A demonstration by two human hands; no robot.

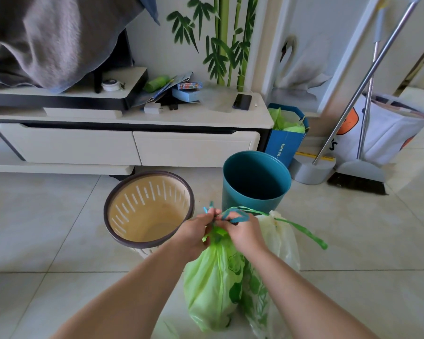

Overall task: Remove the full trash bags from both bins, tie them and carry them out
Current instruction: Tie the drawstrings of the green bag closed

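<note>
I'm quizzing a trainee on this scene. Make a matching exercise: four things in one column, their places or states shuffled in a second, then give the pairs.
Things:
1. Round teal plastic bin
2. Beige slotted bin with a dark rim
3. Light green plastic trash bag
4. Black phone

Places or states:
A. Lying on the white TV cabinet
B. Neck held by the left hand and right hand
C. Empty, left of the other bin
D. Empty, standing before a blue paper bag

Pairs: 1-D, 2-C, 3-B, 4-A
</note>
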